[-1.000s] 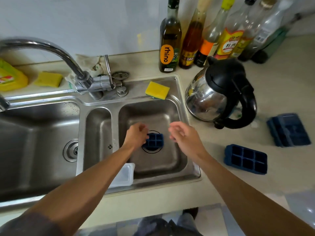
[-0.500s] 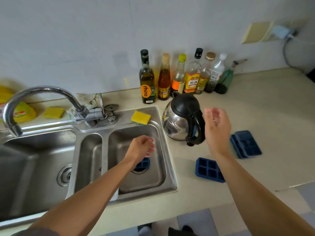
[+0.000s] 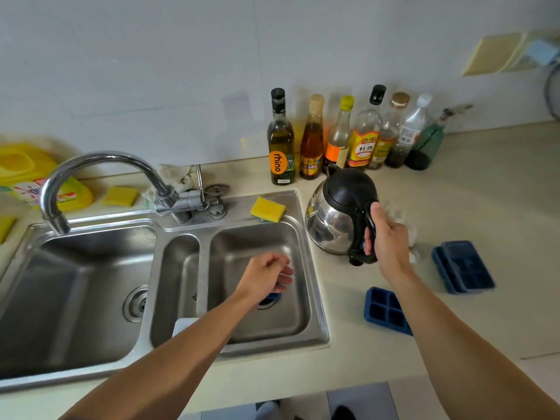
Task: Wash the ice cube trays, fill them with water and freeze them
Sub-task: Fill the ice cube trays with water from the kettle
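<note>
A small blue ice cube tray (image 3: 273, 296) lies over the drain of the right sink basin (image 3: 298, 325), mostly hidden under my left hand (image 3: 266, 277). That hand hovers above it with loosely curled fingers and holds nothing I can see. My right hand (image 3: 386, 242) grips the black handle of the steel kettle (image 3: 331, 221) on the counter beside the sink. Another blue ice cube tray (image 3: 383, 310) lies on the counter below the kettle. A stack of blue trays (image 3: 463, 268) sits further right.
The faucet (image 3: 100, 163) arches over the large left basin. A yellow sponge (image 3: 268, 210) rests on the sink's back rim. Several bottles (image 3: 348, 137) line the wall behind the kettle. A white container (image 3: 185, 324) sits in the narrow middle basin.
My right hand swung from over the sink to the right and took hold of the kettle handle. My left hand stayed over the tray in the basin. The view tilted up.
</note>
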Demonstrator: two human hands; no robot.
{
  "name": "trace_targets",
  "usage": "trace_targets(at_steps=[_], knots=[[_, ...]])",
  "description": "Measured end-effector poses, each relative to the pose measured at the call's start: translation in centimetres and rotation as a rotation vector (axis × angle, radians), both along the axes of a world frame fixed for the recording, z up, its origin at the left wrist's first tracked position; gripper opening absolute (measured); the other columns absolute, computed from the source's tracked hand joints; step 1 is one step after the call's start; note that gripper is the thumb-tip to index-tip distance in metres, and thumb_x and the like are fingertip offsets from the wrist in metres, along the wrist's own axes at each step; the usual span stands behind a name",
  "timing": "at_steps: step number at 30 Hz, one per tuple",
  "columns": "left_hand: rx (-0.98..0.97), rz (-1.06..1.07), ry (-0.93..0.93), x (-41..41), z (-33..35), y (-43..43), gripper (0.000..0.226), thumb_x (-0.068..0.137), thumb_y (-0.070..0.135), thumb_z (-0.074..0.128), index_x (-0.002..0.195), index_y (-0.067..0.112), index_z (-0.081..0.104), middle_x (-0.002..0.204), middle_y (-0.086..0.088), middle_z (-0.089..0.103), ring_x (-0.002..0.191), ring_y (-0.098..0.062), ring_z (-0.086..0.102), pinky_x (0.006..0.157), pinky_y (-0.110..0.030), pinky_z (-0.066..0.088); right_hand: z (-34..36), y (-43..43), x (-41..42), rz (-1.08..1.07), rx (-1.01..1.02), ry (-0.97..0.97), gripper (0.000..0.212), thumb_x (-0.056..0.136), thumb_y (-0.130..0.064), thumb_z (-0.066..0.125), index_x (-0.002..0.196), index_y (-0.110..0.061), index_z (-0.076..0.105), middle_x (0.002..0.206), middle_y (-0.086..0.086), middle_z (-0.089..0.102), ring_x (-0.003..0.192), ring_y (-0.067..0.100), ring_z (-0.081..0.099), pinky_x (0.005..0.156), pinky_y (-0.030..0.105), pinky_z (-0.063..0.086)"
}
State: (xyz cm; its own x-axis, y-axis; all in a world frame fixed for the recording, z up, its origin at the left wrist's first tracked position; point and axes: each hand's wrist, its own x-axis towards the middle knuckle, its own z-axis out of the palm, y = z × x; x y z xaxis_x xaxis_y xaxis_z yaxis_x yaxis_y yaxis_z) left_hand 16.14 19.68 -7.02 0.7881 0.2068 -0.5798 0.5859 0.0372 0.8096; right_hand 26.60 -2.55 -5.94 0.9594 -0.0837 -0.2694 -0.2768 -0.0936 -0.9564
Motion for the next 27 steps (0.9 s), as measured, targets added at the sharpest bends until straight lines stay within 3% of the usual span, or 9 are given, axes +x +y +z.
trace_targets(at_steps=[9, 13, 16, 20, 22, 24, 27], knots=[[-0.023, 0.008, 0.051, -0.6, -2.1, 0.8, 0.019, 0.106, 0.01, 0.045, 0.105, 0.005, 0.063, 0.087, -0.008, 0.069, 0.078, -0.023, 0.066, 0.075, -0.036, 0.054, -0.3, 1.6, -4.3, -0.02, 0.033, -0.041, 0.062, 0.081, -0.071, 0.06, 0.064, -0.01, 0.061, 0.054, 0.006, 0.055, 0.043, 0.017, 0.046, 0.042, 0.027, 0.041], [-0.075, 0.071, 0.037, -1.4, -2.9, 1.0, 0.019, 0.107, 0.01, 0.044, 0.111, 0.003, 0.061, 0.1, -0.015, 0.066, 0.086, -0.027, 0.063, 0.073, -0.036, 0.053, -0.3, 2.1, -7.1, -0.034, 0.069, -0.003, 0.054, 0.077, -0.068, 0.065, 0.055, -0.019, 0.062, 0.053, 0.004, 0.056, 0.04, 0.014, 0.045, 0.039, 0.024, 0.04], [-0.149, 0.16, 0.029, -2.6, -3.7, 0.9, 0.018, 0.107, 0.01, 0.044, 0.113, 0.005, 0.06, 0.105, -0.016, 0.062, 0.083, -0.024, 0.061, 0.072, -0.033, 0.051, -0.1, 2.3, -9.1, -0.012, 0.058, 0.023, 0.06, 0.074, -0.071, 0.063, 0.053, -0.015, 0.06, 0.048, 0.004, 0.053, 0.038, 0.014, 0.045, 0.039, 0.023, 0.041], [-0.211, 0.218, -0.005, -5.0, -5.1, 1.1, 0.018, 0.106, 0.014, 0.047, 0.101, 0.009, 0.063, 0.103, -0.015, 0.061, 0.094, -0.028, 0.059, 0.082, -0.042, 0.054, 0.6, 1.7, -11.6, 0.021, 0.032, 0.033, 0.062, 0.075, -0.072, 0.062, 0.05, -0.015, 0.06, 0.045, 0.005, 0.052, 0.039, 0.018, 0.045, 0.041, 0.024, 0.042], [-0.227, 0.243, 0.006, -6.0, -5.6, 1.4, 0.021, 0.106, 0.021, 0.05, 0.111, 0.008, 0.066, 0.111, -0.012, 0.068, 0.103, -0.026, 0.066, 0.09, -0.047, 0.057, 0.9, 1.4, -12.7, 0.043, 0.02, 0.03, 0.06, 0.075, -0.072, 0.061, 0.048, -0.018, 0.06, 0.047, 0.006, 0.053, 0.039, 0.019, 0.046, 0.043, 0.025, 0.043], [-0.251, 0.254, 0.024, -7.1, -6.0, 1.4, 0.028, 0.106, 0.027, 0.05, 0.125, 0.011, 0.063, 0.119, -0.01, 0.071, 0.112, -0.027, 0.068, 0.087, -0.045, 0.058, 1.1, 1.1, -13.7, 0.069, 0.012, 0.032, 0.061, 0.074, -0.073, 0.062, 0.048, -0.018, 0.06, 0.047, 0.006, 0.053, 0.04, 0.019, 0.046, 0.043, 0.025, 0.043], [-0.296, 0.244, 0.03, -8.6, -6.4, 1.3, 0.03, 0.106, 0.032, 0.049, 0.126, 0.017, 0.065, 0.116, -0.007, 0.074, 0.114, -0.028, 0.067, 0.093, -0.045, 0.054, 1.3, 0.7, -14.8, 0.113, 0.001, 0.031, 0.064, 0.074, -0.074, 0.063, 0.048, -0.016, 0.058, 0.047, 0.008, 0.051, 0.04, 0.021, 0.044, 0.044, 0.027, 0.042]])
